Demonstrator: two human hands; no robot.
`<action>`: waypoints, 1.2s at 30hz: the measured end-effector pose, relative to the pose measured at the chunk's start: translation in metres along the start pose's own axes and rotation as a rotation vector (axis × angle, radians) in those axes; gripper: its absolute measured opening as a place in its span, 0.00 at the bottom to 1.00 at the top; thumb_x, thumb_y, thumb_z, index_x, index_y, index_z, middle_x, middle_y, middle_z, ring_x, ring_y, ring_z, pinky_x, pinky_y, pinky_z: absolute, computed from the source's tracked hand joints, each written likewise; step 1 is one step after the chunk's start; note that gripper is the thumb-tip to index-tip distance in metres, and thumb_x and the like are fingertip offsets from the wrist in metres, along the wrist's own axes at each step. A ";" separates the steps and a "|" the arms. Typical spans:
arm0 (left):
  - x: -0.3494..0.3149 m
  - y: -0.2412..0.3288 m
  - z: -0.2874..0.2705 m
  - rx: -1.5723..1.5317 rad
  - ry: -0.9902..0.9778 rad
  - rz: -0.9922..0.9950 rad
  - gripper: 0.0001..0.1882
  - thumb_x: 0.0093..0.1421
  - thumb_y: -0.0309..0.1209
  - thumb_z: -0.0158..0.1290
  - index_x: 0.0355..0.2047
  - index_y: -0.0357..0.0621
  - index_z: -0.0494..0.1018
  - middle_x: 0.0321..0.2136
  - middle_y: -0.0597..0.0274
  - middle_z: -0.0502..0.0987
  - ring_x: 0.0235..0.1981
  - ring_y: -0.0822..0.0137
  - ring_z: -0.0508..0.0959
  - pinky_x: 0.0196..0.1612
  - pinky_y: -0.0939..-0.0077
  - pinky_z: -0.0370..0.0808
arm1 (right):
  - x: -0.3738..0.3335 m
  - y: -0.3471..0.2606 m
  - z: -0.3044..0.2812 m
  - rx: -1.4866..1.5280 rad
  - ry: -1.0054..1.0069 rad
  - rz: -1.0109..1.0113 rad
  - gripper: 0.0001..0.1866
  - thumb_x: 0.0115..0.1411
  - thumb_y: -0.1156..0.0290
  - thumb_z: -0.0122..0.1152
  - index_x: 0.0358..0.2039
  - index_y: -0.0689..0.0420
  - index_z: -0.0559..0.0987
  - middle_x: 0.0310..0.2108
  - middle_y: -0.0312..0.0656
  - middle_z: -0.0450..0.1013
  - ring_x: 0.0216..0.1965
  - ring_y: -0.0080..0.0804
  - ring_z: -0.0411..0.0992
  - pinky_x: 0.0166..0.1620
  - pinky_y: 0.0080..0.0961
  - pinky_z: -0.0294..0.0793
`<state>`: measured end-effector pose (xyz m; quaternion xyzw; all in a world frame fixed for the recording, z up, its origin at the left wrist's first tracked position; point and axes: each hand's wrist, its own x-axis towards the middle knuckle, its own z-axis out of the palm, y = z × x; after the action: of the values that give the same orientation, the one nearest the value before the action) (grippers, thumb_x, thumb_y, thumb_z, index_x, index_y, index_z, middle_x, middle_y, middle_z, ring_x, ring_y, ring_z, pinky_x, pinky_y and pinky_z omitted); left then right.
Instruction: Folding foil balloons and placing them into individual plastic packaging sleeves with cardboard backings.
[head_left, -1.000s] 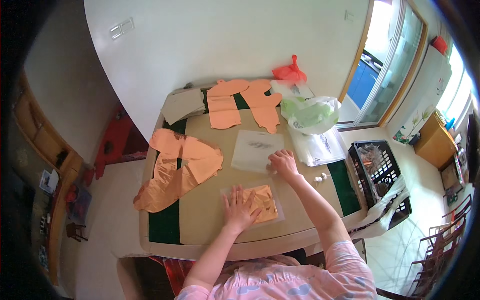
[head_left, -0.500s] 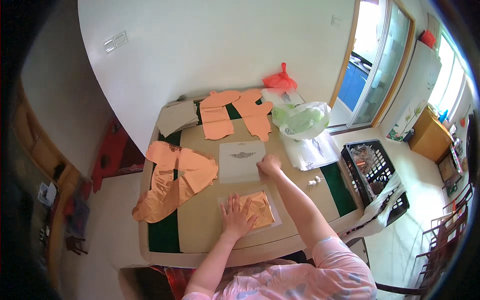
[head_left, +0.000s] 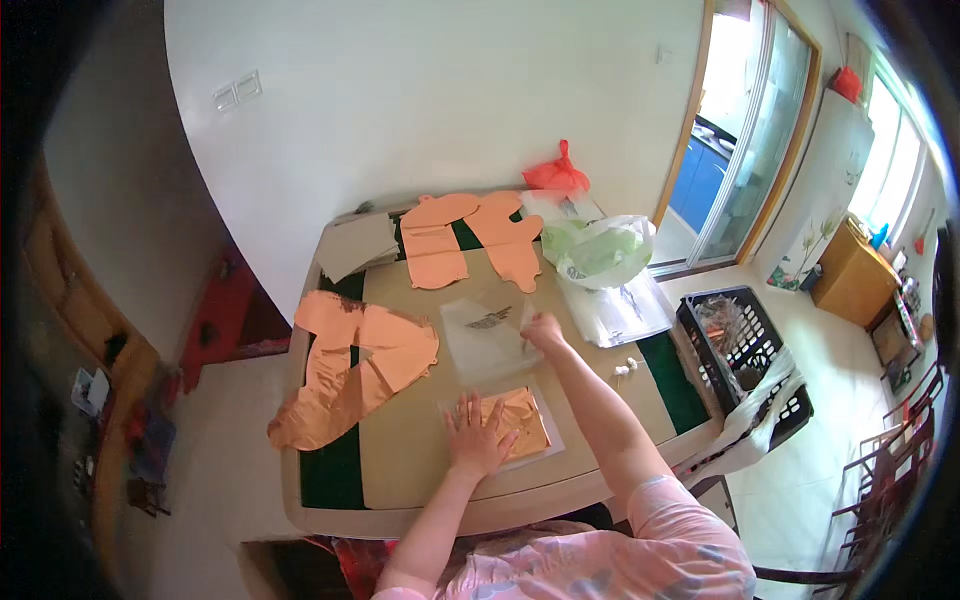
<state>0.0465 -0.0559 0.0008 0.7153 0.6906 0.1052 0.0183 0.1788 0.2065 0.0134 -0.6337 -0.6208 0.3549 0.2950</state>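
Observation:
My left hand (head_left: 474,440) lies flat, fingers spread, on a folded copper-coloured foil balloon (head_left: 523,424). Beneath that packet a pale sheet or bag (head_left: 552,452) shows at the edges. Farther out, my right hand (head_left: 542,334) is closed on the right edge of a clear plastic bag (head_left: 470,345) with dark print, which looks rippled and partly lifted. A flattened foil balloon (head_left: 375,345), shaped like a large figure, is spread at the left of the table. Two more flat copper foil shapes (head_left: 437,258) (head_left: 508,245) rest near the wall.
Stacked grey-brown card pieces (head_left: 357,245) occupy the far left corner. At the far right are a green-white plastic bag (head_left: 600,252), clear packets (head_left: 620,315) and a red bag (head_left: 558,172). Small white items (head_left: 626,368) sit right of my forearm. A black basket (head_left: 755,340) stands beside the table.
The printed clear bag has shifted and buckled, its print now warped, as my right hand pulls its edge. My left hand stays on the folded foil. The view has tilted slightly.

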 end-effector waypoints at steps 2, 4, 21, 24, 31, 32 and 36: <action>-0.003 -0.003 0.003 -0.064 -0.036 -0.032 0.40 0.59 0.61 0.43 0.67 0.62 0.52 0.68 0.47 0.46 0.69 0.46 0.42 0.65 0.35 0.40 | -0.023 0.000 -0.027 0.240 -0.054 -0.002 0.13 0.46 0.65 0.68 0.27 0.61 0.79 0.20 0.38 0.72 0.24 0.24 0.72 0.26 0.25 0.72; -0.004 -0.008 0.001 -0.129 -0.064 -0.046 0.39 0.59 0.61 0.43 0.67 0.62 0.52 0.68 0.47 0.45 0.70 0.46 0.41 0.65 0.35 0.40 | -0.054 -0.008 -0.064 0.216 0.040 -0.011 0.12 0.51 0.65 0.67 0.25 0.61 0.78 0.17 0.36 0.71 0.20 0.23 0.70 0.23 0.23 0.70; 0.013 0.015 -0.011 -0.103 -0.009 0.044 0.38 0.60 0.63 0.41 0.67 0.65 0.52 0.69 0.49 0.42 0.70 0.50 0.39 0.66 0.37 0.35 | -0.017 0.200 -0.220 0.357 0.777 0.203 0.17 0.60 0.64 0.54 0.33 0.68 0.80 0.31 0.52 0.78 0.31 0.37 0.77 0.36 0.35 0.75; -0.018 -0.019 -0.009 -0.008 -0.038 -0.104 0.38 0.60 0.63 0.41 0.67 0.64 0.52 0.69 0.49 0.43 0.70 0.49 0.40 0.66 0.38 0.35 | -0.035 0.092 -0.151 0.204 0.476 0.474 0.24 0.64 0.54 0.42 0.39 0.62 0.80 0.38 0.58 0.76 0.41 0.54 0.75 0.45 0.42 0.72; 0.001 -0.002 -0.006 -0.085 -0.009 -0.022 0.38 0.60 0.62 0.41 0.67 0.64 0.52 0.69 0.49 0.44 0.70 0.49 0.41 0.66 0.37 0.35 | -0.040 0.127 -0.196 0.625 0.848 0.088 0.14 0.64 0.72 0.44 0.45 0.61 0.77 0.29 0.45 0.76 0.24 0.31 0.72 0.26 0.27 0.70; -0.001 -0.005 -0.010 -0.078 -0.052 -0.034 0.38 0.60 0.63 0.41 0.67 0.64 0.52 0.69 0.48 0.44 0.70 0.49 0.41 0.66 0.37 0.35 | -0.055 0.106 -0.182 0.796 0.682 0.048 0.14 0.64 0.73 0.45 0.47 0.60 0.76 0.28 0.41 0.74 0.21 0.24 0.68 0.23 0.21 0.66; -0.003 -0.005 -0.008 -0.063 -0.053 -0.042 0.38 0.60 0.63 0.40 0.67 0.64 0.53 0.69 0.48 0.43 0.70 0.49 0.41 0.66 0.38 0.35 | -0.099 0.043 -0.120 1.062 -0.158 0.050 0.17 0.62 0.75 0.54 0.52 0.59 0.73 0.27 0.38 0.74 0.21 0.18 0.66 0.21 0.14 0.63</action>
<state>0.0397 -0.0594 0.0076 0.7024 0.7010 0.1073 0.0612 0.3035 0.1131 0.0556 -0.3832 -0.3610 0.6735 0.5189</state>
